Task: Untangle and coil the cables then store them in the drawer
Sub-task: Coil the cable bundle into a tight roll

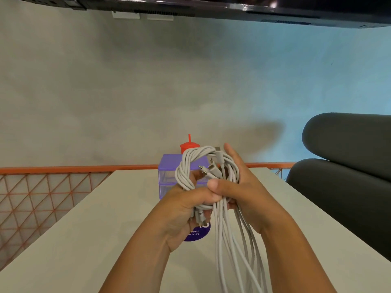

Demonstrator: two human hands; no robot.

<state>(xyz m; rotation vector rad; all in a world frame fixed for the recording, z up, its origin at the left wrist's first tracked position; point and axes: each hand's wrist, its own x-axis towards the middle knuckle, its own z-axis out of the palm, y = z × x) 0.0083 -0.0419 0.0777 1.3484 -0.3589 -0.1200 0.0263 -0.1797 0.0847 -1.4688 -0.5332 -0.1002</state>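
The cables [183,172], a bundle of white leads, are held in the air above the middle of the counter [84,240], nearer its far edge than its near one. Their upper part is wound into a rough loop with several plug ends [218,154] poking out of it. Long strands hang loose from the bundle towards the near edge.

The left hand [182,208] comes up from the lower left and grips the bottom of the loop, fingers curled round the strands and thumb laid across the front. The right hand [245,187] stands upright against the loop's right side, palm turned to the cables and fingers stretched fairly straight along them. Its thumb is hidden behind the strands. Both forearms rise from the near edge and meet at the bundle.

Directly behind the hands, partly hidden by them, a purple drawer unit [169,166] stands by the far edge, with a red lidded cup [187,145] and its straw behind it. A round purple disc [196,234] lies on the counter under the left wrist. An orange mesh railing [63,169] runs beyond the far edge and down the left side. A dark grey chair [349,166] sits off the right edge.
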